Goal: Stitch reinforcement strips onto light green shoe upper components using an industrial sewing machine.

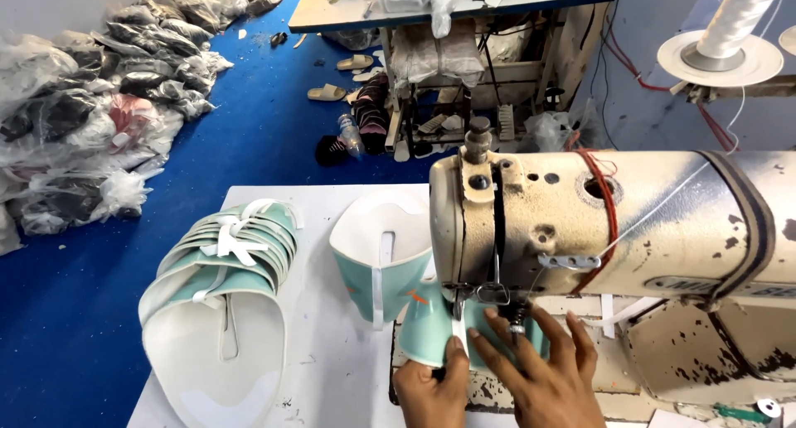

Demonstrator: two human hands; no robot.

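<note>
One mint-green shoe upper piece [431,333] lies pressed flat under the sewing machine's needle [497,299] by the left hand [431,391] and right hand [539,366], neither gripping, while a large stack of uppers [220,270] sits well left, seemingly finished.

you have two hands, left [431,391] and right [539,370], at one sewing machine [613,221], one thread cone [734,18], two loose sandals [340,76] on the floor.
</note>
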